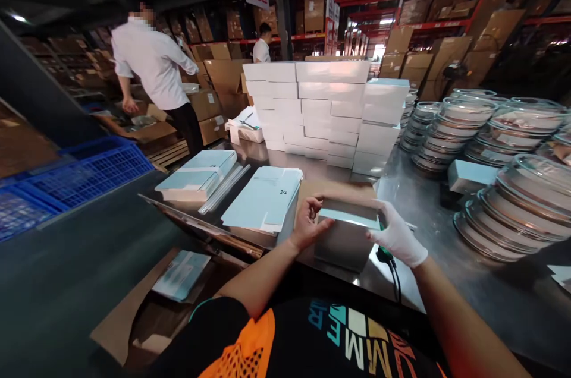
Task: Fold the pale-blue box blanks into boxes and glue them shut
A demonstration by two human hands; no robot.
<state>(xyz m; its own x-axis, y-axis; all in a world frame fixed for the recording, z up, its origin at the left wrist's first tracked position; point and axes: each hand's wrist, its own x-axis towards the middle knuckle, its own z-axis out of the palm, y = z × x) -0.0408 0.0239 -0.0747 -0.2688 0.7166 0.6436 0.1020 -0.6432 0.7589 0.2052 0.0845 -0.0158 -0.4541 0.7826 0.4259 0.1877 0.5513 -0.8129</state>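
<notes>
From my remote seat, I have the box (341,244) between my two hands, above the near edge of the metal table (404,185), its body grey and blurred, with a light blue strip along its top edge. My bare left hand (307,224) grips its left end, fingers curled and thumb laid toward the near face. My right hand (395,236), in a white glove, clasps the other end between fingers and thumb; blur keeps me from telling how firm either hold is.

Just beyond the box lies brown cardboard (336,189). A black cord (395,280) hangs below the gloved hand. To the left I see a spread pile of light blue sheets (263,197), then clear strips (225,188) beside a banded stack (196,173). Lower down, an open carton (118,315) contains more blue pieces (181,276).

Across the table stands a wall of white boxes (314,107); to the right rise stacks of round glass lids (513,205). Farther left are blue crates (104,170) and a person in a white shirt (149,66), with another person (262,50) beyond the boxes.
</notes>
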